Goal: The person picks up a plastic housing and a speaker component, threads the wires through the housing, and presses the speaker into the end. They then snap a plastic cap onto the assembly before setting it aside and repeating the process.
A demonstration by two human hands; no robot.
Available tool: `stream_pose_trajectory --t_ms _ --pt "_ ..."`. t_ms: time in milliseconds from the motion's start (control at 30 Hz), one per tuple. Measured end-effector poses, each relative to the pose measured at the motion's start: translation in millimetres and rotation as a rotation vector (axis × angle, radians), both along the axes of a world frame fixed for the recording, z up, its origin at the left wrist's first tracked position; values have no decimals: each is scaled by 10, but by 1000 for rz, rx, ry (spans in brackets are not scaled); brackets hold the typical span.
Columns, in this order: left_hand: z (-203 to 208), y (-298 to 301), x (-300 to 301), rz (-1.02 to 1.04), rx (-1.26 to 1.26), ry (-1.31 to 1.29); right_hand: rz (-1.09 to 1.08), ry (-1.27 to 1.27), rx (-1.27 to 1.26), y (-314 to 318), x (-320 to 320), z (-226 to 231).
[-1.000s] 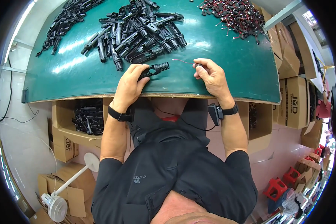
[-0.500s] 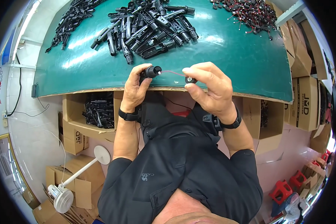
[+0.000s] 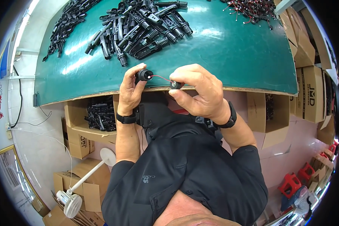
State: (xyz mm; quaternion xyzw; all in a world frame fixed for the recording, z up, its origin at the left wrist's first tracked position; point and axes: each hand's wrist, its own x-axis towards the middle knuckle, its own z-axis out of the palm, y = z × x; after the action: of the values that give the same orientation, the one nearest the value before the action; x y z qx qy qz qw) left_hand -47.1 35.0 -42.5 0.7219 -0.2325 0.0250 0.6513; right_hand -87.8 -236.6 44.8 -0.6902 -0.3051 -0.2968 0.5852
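Note:
My left hand (image 3: 131,90) is closed round a black plastic handle (image 3: 144,75), whose round open end faces right. Out of that opening runs a thin red wire (image 3: 162,77) with a small white tip at the handle's mouth. Its other end joins a small round black cap (image 3: 175,85) with a metal piece in its middle. Thumb and fingers of my right hand (image 3: 201,90) pinch this cap. Both hands hover near the table's front edge, a short gap apart. Most of the handle is hidden by my left fingers.
On the green table (image 3: 229,67) lies a heap of black handles (image 3: 139,30), with another pile of black parts (image 3: 66,26) at far left. Wired black caps (image 3: 254,9) are heaped at far right. Open cardboard boxes (image 3: 73,115) stand below the edge. A white fan (image 3: 72,205) stands lower left.
My right hand has moved left and slightly down with the cap, closer to the handle. My left hand has shifted a little left. The red wire now bows more.

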Motion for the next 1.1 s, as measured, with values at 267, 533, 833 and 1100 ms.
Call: stream_pose_trajectory --t_ms 267,533,833,1100 --pt "-13 8 12 -20 5 20 19 6 -14 119 105 -169" --pt "-2 2 16 -16 7 37 18 21 -44 178 139 -228" --pt "112 -61 -6 24 106 -13 13 72 -71 155 151 -254" --pt "142 -54 -9 51 221 -75 -11 181 -116 102 175 -314"
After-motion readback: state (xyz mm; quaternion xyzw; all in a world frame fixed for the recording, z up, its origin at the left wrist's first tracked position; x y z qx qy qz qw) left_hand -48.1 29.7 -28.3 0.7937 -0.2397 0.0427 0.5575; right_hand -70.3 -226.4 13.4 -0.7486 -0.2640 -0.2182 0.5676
